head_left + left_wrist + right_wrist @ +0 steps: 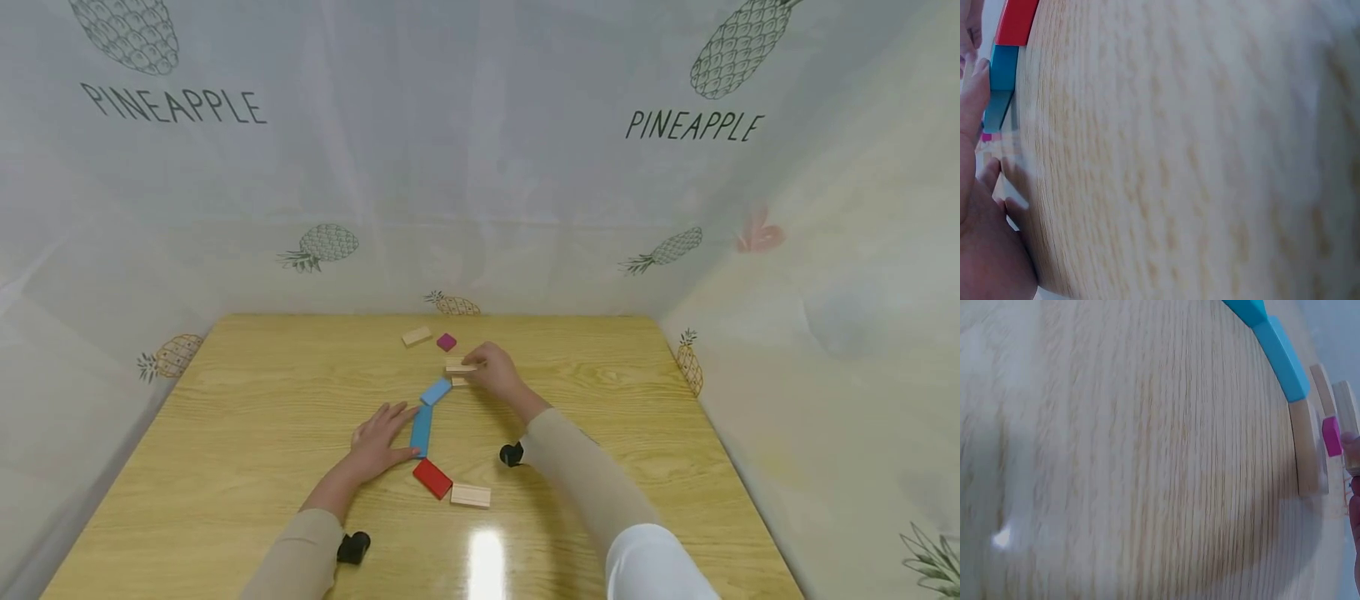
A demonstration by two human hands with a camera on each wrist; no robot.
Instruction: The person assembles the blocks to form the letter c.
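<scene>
Left hand (380, 437) flat, steadying long blue block (422, 430). Right hand (495, 372) pinching natural block (459, 365) at chain's far end. Red, blue, natural pieces laid; two loose blocks (417, 336) remain on surface (247, 392).

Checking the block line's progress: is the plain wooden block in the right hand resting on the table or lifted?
Lifted: the right hand pinches the wooden block above another on the table.

Head view: high, facing forward and down over the whole table (225, 400). Wrist views: skimming close along the tabletop, tilted sideways. Shared by all three: the blue blocks (422, 429) (999, 87) (1285, 359) and the magenta block (446, 342) (986, 137) (1331, 435).
</scene>
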